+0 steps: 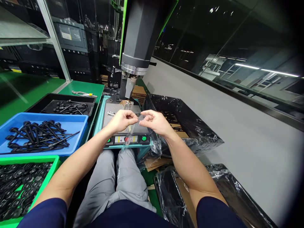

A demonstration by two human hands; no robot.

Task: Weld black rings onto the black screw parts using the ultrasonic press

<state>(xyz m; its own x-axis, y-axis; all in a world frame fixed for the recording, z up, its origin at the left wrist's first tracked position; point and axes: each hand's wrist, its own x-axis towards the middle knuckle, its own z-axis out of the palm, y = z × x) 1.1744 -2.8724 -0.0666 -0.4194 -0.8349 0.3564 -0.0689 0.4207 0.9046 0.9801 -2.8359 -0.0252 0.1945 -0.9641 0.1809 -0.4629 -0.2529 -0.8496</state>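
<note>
My left hand (123,121) and my right hand (155,122) are raised close together above the grey base plate (110,122) of a bench machine. Thin clear plastic film (133,130) runs between my fingertips and hangs down in front of the plate. Both hands pinch it between thumb and fingers, the left at one side and the right at the other. Its exact shape is hard to make out. Behind my hands, the machine's metal tool head (130,87) points down over a small fixture (126,104). A small metal piece (110,113) lies left on the plate.
Green buttons (144,138) sit on the machine's front panel. At left are a blue tray (82,126) of black stemmed parts, a green tray (55,163) of black round parts, and a black tray (91,109). Plastic-lined bins (204,139) stand at right; pliers (82,93) lie behind.
</note>
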